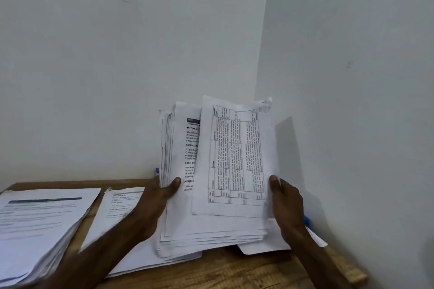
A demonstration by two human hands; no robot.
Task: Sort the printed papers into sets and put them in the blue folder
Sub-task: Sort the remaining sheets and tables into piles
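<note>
L hand [162,197] grips upright paper stack [187,223] at its left edge, thumb on front, while R hand [286,202] pinches a table-printed sheet [234,159] at stack's front right.

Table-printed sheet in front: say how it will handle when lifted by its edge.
Probably floppy: the table-printed sheet seems one thin page, its top corner curled. Likely very light; the right hand pinches it by one edge. It may slide off the stack behind.

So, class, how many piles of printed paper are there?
3: left pile at the table edge, middle pile under the left forearm, held stack in left hand and right hand. Others may hide behind.
</note>
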